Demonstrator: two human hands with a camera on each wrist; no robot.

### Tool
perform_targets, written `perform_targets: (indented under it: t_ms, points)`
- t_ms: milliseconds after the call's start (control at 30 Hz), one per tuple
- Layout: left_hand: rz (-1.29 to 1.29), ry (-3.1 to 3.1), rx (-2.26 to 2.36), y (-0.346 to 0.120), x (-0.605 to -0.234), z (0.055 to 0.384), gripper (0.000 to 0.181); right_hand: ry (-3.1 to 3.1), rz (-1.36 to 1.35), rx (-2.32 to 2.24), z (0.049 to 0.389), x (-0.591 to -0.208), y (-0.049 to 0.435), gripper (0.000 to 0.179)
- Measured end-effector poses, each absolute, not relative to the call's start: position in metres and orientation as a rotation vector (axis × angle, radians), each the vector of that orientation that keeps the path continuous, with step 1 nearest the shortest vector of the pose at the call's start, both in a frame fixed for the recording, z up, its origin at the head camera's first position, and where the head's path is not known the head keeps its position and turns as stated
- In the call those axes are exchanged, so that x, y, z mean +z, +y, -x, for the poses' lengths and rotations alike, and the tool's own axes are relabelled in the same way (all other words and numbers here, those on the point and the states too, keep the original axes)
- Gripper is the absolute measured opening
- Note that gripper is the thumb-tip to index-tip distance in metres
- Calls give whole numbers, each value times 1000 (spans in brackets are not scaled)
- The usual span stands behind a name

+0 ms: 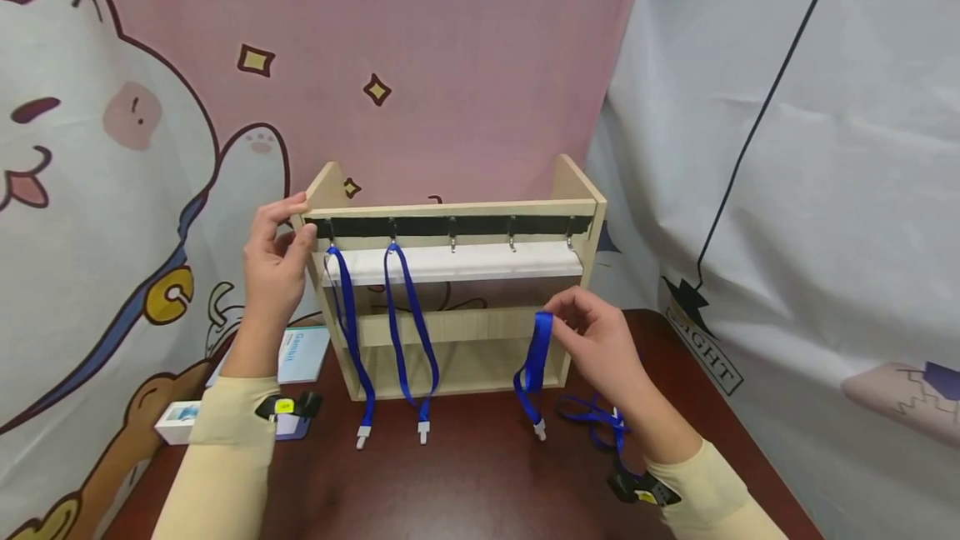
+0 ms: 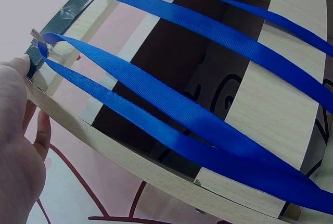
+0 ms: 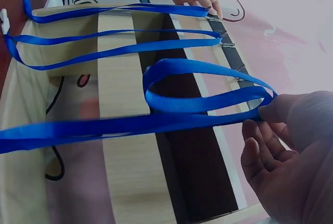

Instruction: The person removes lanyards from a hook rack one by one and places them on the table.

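My left hand [image 1: 275,273] grips the upper left corner of a light wooden shelf rack [image 1: 457,327], its thumb at the front by a black strip [image 1: 423,227] with several metal hooks. From the two leftmost hooks hang blue lanyards, one at the end [image 1: 348,307] and one beside it [image 1: 417,315], white clips downward. In front of the rack's lower right part, my right hand [image 1: 600,344] pinches a blue lanyard [image 1: 537,352] between thumb and fingers. Its band forms a loop [image 3: 182,104] in the right wrist view. The three hooks on the right carry nothing.
More blue lanyard [image 1: 600,419] lies bunched on the dark red table [image 1: 465,482], near my right forearm. Left of the rack are a light blue box [image 1: 306,354] and a small white box [image 1: 177,423]. Printed cloth [image 1: 465,48] hangs behind.
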State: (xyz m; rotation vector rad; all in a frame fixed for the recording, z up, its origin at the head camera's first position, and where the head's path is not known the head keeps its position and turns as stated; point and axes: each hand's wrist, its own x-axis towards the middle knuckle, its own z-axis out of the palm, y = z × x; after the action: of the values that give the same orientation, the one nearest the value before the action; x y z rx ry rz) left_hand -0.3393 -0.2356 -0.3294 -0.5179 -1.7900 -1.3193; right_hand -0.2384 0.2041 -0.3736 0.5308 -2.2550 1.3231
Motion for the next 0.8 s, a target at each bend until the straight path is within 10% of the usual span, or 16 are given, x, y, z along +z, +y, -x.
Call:
perform_targets:
  t_ms: [800]
  points:
    - [513,-1774,-1347,-228,-325,330,29,-2404,-493,1562,208,-439,241,5]
